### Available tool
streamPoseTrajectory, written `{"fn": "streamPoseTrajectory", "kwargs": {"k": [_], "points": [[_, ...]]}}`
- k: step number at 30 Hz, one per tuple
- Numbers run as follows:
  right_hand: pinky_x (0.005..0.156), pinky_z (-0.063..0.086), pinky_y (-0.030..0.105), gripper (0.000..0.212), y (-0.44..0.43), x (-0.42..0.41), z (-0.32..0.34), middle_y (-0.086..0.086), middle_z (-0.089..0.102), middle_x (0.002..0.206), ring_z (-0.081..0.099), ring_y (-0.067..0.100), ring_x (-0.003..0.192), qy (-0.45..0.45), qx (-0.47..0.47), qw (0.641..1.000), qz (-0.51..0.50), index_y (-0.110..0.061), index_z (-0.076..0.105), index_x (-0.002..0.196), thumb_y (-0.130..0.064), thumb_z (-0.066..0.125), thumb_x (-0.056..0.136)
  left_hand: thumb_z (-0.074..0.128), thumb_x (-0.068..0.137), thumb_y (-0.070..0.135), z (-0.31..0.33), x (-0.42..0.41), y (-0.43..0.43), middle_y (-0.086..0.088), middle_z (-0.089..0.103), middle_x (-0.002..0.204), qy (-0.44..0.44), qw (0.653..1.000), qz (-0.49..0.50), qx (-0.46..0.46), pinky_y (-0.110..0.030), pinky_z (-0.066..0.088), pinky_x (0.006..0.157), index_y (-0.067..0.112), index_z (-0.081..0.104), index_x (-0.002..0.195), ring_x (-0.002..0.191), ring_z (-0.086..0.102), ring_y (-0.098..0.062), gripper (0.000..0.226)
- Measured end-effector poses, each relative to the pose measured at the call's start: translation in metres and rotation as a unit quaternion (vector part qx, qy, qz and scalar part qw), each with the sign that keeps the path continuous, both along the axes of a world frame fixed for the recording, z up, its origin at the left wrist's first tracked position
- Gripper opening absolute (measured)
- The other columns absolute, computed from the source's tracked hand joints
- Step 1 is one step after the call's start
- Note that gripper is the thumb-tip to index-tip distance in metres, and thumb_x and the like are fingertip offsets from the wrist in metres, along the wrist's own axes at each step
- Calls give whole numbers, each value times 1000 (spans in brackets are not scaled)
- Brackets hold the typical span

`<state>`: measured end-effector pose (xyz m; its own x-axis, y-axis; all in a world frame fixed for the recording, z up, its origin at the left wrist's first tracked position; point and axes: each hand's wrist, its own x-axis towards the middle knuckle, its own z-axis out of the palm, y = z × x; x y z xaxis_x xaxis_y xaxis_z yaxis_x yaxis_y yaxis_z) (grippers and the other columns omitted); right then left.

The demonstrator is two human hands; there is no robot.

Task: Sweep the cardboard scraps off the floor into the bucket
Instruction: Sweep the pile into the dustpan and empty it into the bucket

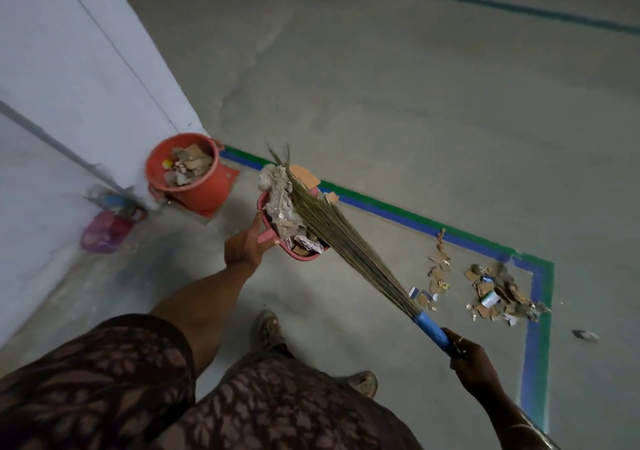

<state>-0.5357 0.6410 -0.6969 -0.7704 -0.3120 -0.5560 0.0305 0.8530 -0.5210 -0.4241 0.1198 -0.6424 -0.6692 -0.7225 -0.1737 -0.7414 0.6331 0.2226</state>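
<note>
My left hand (244, 246) grips the handle of a pink dustpan (268, 233) held above the floor, heaped with cardboard scraps and crumpled plastic. My right hand (465, 354) holds the blue handle of a grass broom (332, 231), whose bristles lie across the dustpan load. The orange bucket (204, 190) stands by the wall corner, up and left of the dustpan, partly filled with scraps. A pile of cardboard scraps (498, 292) lies on the floor at the right, inside the taped corner, with a thinner trail (439, 266) beside it.
A white wall (79, 79) runs along the left. A pink container (105, 230) and blurred clutter sit at its base. Blue and green tape (533, 339) marks a corner on the concrete floor. A lone scrap (585, 335) lies outside the tape. My feet (360, 382) are below.
</note>
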Motion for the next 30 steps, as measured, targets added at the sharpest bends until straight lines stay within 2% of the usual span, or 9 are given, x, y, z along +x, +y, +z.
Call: {"fn": "streamPoseTrajectory", "kwargs": {"k": [6, 10, 13, 14, 16, 19, 23, 27, 30], "points": [[74, 52, 33, 75, -85, -14, 0, -5, 67, 106, 61, 6, 83, 25, 11, 998, 64, -24, 56, 142, 10, 59, 75, 67, 83, 63, 0, 51, -63, -21, 68, 108, 0, 997, 70, 14, -43, 49, 78, 32, 25, 157, 100, 64, -41, 90], [69, 46, 28, 70, -150, -13, 4, -2, 66, 95, 58, 6, 76, 38, 29, 994, 98, -24, 57, 140, 11, 56, 79, 61, 84, 68, -5, 79, -114, -20, 68, 108, -16, 995, 101, 15, -42, 49, 82, 31, 23, 157, 101, 64, -40, 90], [72, 54, 38, 73, -197, -13, 0, 0, 68, 95, 60, 12, 78, 51, 41, 989, 130, -36, 56, 136, 8, 58, 78, 60, 84, 68, -7, 100, -158, -19, 68, 108, -13, 993, 114, 16, -41, 48, 79, 30, 23, 157, 100, 64, -39, 91], [74, 56, 41, 72, -212, -14, -4, -2, 68, 92, 61, 12, 78, 61, 35, 988, 139, -33, 58, 137, 8, 59, 77, 61, 83, 69, -8, 106, -173, -19, 68, 107, -13, 993, 118, 16, -41, 49, 79, 31, 23, 157, 99, 65, -39, 91], [73, 57, 36, 69, -246, -12, -2, -4, 70, 91, 63, 9, 77, 77, 41, 984, 155, -25, 60, 138, 7, 62, 77, 61, 82, 70, -10, 118, -202, -19, 69, 105, -13, 991, 130, 16, -42, 49, 78, 32, 24, 157, 98, 65, -39, 92], [63, 49, 24, 68, -296, -4, 10, -7, 69, 86, 64, 7, 70, 65, 39, 984, 162, -25, 60, 138, 7, 60, 79, 65, 81, 68, -10, 135, -240, -20, 69, 102, 4, 989, 145, 17, -42, 49, 77, 32, 25, 157, 95, 65, -40, 93], [59, 44, 16, 68, -359, -3, 21, -3, 67, 88, 63, 6, 69, 45, 20, 985, 167, -17, 60, 138, 15, 57, 78, 64, 80, 70, -9, 156, -285, -19, 70, 97, 6, 984, 177, 17, -41, 50, 73, 35, 25, 156, 91, 66, -39, 93], [63, 48, 23, 75, -412, -12, 16, 0, 72, 94, 65, 9, 73, 31, 11, 981, 190, -29, 59, 135, 14, 59, 74, 63, 79, 71, -5, 168, -322, -17, 70, 98, 19, 976, 214, 27, -41, 52, 73, 36, 26, 155, 90, 67, -38, 91], [64, 52, 25, 76, -444, -21, 9, 1, 73, 98, 67, 10, 75, 26, -2, 979, 200, -24, 60, 138, 15, 60, 72, 70, 80, 62, 0, 167, -340, -18, 68, 110, 46, 970, 239, 26, -43, 52, 79, 28, 37, 151, 101, 65, -39, 85]]}}
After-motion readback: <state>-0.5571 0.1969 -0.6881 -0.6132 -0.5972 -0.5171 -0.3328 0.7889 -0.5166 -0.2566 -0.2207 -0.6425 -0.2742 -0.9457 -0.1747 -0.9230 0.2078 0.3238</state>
